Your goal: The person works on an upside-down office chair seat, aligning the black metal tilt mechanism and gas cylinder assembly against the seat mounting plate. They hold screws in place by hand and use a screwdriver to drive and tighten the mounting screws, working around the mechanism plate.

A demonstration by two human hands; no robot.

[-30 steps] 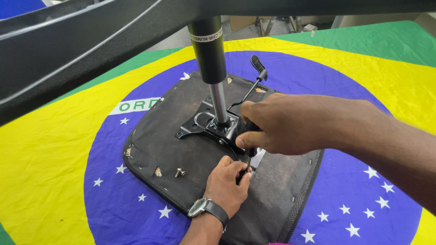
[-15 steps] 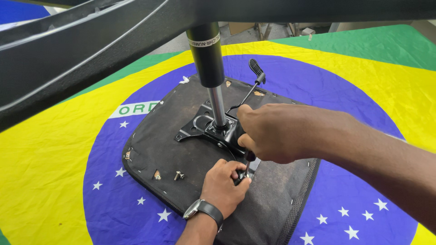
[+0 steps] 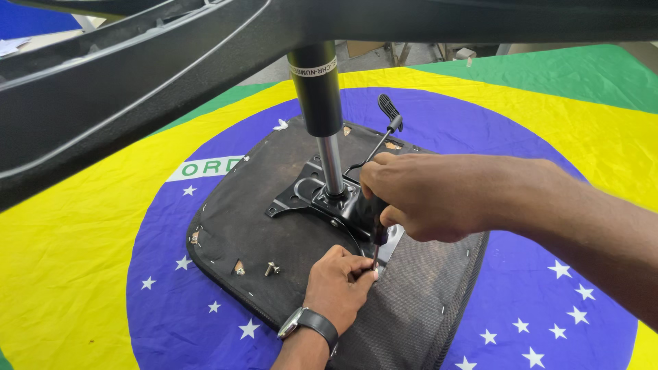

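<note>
The right hand [image 3: 439,195] is clenched around the dark handle of a screwdriver [image 3: 377,236], held upright with its tip down at the corner of the metal plate [image 3: 322,199]. The left hand [image 3: 339,284], with a wristwatch [image 3: 312,322], pinches the tip of the screwdriver's shaft between its fingertips. The plate sits on the upturned chair seat [image 3: 247,226], in the middle of a flag-covered surface [image 3: 89,253]. A loose screw [image 3: 272,268] lies near the seat's front edge. A gas cylinder [image 3: 319,96] rises from the plate, a lever [image 3: 384,127] beside it.

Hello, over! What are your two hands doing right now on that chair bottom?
Right hand grips screwdriver. Left hand pinches its tip at mounting plate. Loose screw lies apart.
</note>
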